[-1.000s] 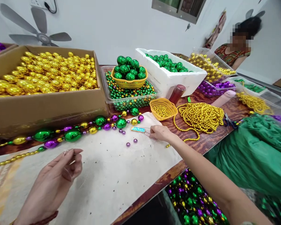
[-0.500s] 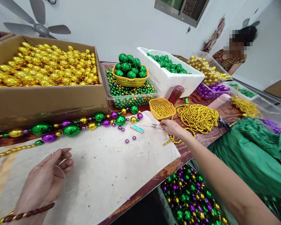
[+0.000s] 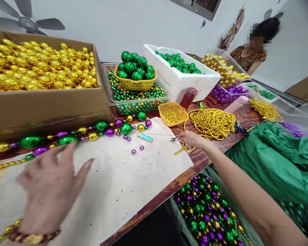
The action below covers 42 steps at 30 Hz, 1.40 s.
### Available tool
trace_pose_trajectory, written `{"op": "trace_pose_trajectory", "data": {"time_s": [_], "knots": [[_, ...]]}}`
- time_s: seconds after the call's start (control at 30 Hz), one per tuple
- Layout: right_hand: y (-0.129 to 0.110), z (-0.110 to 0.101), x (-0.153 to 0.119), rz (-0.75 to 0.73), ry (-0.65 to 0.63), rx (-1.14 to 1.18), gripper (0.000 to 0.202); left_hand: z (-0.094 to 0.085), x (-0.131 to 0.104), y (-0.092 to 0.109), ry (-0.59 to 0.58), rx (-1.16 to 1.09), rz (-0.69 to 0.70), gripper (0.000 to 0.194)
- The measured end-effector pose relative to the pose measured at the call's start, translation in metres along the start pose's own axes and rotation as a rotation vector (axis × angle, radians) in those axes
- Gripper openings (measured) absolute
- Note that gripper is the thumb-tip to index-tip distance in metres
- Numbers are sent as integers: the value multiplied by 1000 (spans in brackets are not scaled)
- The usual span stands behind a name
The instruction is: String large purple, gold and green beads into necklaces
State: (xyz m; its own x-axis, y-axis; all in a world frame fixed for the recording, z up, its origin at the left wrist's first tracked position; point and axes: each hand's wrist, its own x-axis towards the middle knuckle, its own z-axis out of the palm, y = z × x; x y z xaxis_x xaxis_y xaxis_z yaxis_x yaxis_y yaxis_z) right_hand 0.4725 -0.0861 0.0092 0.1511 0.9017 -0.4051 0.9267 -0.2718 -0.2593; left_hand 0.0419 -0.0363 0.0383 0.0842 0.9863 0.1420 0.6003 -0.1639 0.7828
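My left hand [image 3: 51,181], smeared by motion, hovers back-up over the left of the white cloth [image 3: 113,194]. Its fingers are spread and I see nothing in them. Beyond its fingertips runs a strand of green, purple and gold beads, including a large green bead [image 3: 32,141]. At the cloth's right edge my right hand [image 3: 193,139] is closed around a small pair of scissors [image 3: 175,139], tips pointing left. A thin needle-like line lies left of the tips, near a blue label-like piece [image 3: 145,137]. Loose purple beads [image 3: 142,148] rest on the cloth.
Behind the strand stand a cardboard box [image 3: 46,106] of gold beads, a yellow basket [image 3: 136,83] of green beads and a white foam box [image 3: 182,82]. A small yellow basket [image 3: 173,118] and coiled gold bead chains [image 3: 213,123] lie near my right hand. Another person [image 3: 248,56] is at far right.
My left hand has turned over, spread its fingers and moved toward the bead strand; the thread near it no longer shows. My right hand has drawn the scissors slightly right. The view has shifted.
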Motion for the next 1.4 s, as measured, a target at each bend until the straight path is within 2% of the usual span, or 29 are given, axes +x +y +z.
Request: {"op": "trace_pose_trajectory", "data": {"time_s": [0.07,0.1,0.13,0.2,0.27,0.3,0.37,0.4,0.47,0.53,0.6,0.7,0.8,0.9,1.0,1.13,1.23,1.3,1.4], "knots": [[0,-2,-1,-25,-21,48,22,43,-18,29,-76,197,358,39],[-2,-3,-1,-40,-25,74,21,68,-29,42,-211,192,485,32],[-3,-4,-2,-54,-26,103,20,95,-40,53,-355,169,556,30],[-8,-4,-3,-76,-19,165,16,145,-59,73,-490,129,588,38],[-12,-4,-5,-96,-4,236,19,185,-70,90,-526,82,577,46],[-14,-3,-6,-104,5,275,22,199,-73,97,-559,31,554,45],[-14,0,-7,-113,21,354,26,213,-72,105,-681,-102,494,31],[-13,2,-8,-111,26,395,27,214,-69,106,-751,-175,459,26],[-8,8,-11,-98,19,480,31,206,-60,102,-849,-323,357,30],[-3,15,-14,-91,-11,567,43,190,-49,91,-876,-445,200,33],[0,23,-19,-100,-46,641,54,173,-40,77,-894,-566,-13,34],[1,31,-22,-130,-79,700,49,148,-29,59,-918,-699,-268,36],[3,34,-22,-129,-87,686,37,128,-20,43,-922,-817,-398,30],[7,27,-23,-100,-54,632,26,112,-10,30,-887,-897,-437,27],[9,13,-28,-90,-38,565,24,100,0,19,-770,-898,-451,26],[10,-2,-38,-151,-213,509,25,94,8,8,-577,-803,-450,31],[18,-4,-42,-167,-304,479,32,95,11,4,-457,-743,-436,35],[24,-3,-44,-164,-292,467,35,95,12,2,-407,-729,-449,36],[25,0,-48,-178,-172,455,36,91,10,2,-406,-698,-455,37]]}}
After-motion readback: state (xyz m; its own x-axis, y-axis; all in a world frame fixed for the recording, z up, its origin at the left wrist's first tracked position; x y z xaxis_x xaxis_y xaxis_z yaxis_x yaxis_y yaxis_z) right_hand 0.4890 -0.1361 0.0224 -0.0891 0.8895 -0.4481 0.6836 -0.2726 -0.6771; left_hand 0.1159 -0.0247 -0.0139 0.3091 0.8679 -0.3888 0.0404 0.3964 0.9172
